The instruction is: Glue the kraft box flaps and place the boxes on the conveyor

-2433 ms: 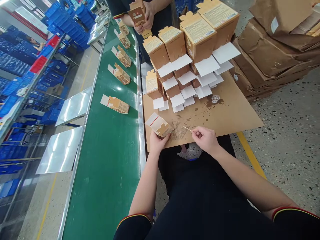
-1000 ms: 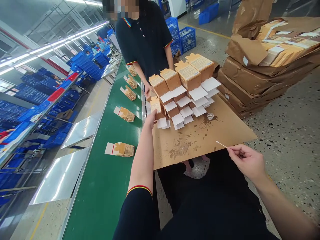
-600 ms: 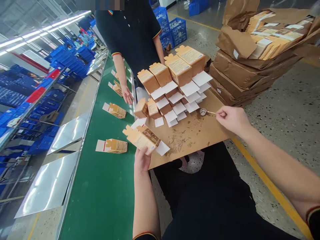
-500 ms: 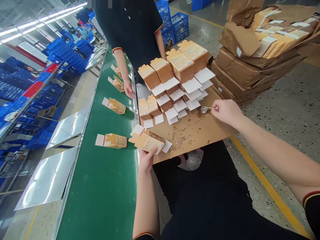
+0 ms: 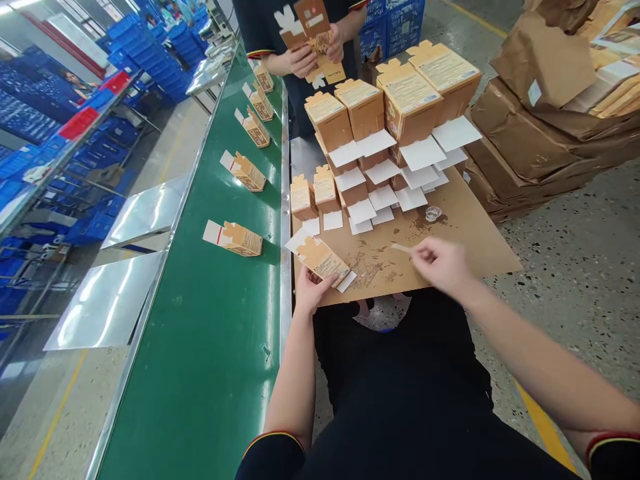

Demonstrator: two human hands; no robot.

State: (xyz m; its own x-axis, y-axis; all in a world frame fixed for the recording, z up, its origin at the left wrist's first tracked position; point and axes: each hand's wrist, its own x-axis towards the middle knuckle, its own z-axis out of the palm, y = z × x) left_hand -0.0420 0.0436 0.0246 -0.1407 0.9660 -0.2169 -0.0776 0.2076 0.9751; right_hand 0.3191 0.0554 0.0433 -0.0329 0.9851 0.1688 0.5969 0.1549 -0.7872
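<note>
My left hand point(image 5: 311, 293) grips a tan printed carton point(image 5: 324, 259) by its lower side, tilted over the front left of the brown board point(image 5: 483, 243). White flaps stick out at both of the carton's ends. Pinched in my right hand point(image 5: 441, 263) is a thin pale stick point(image 5: 401, 247), its tip pointing left toward the carton but apart from it. A small clear round cup point(image 5: 433, 213) sits on the board behind my right hand, among dark wet-looking spots. Stacked cartons point(image 5: 413, 100) with white flaps hanging out stand beyond.
On my left runs a green conveyor belt point(image 5: 200, 360) with a metal edge, carrying a row of cartons point(image 5: 243, 240). Across the board a co-worker's hands point(image 5: 303, 61) hold a flat carton blank point(image 5: 320, 37). Brown paper-wrapped bundles point(image 5: 540, 147) stand at the right.
My right hand has brought the stick from the cup leftward toward the carton. The left hand's carton has moved from the belt edge onto the board. The co-worker now holds a carton blank.
</note>
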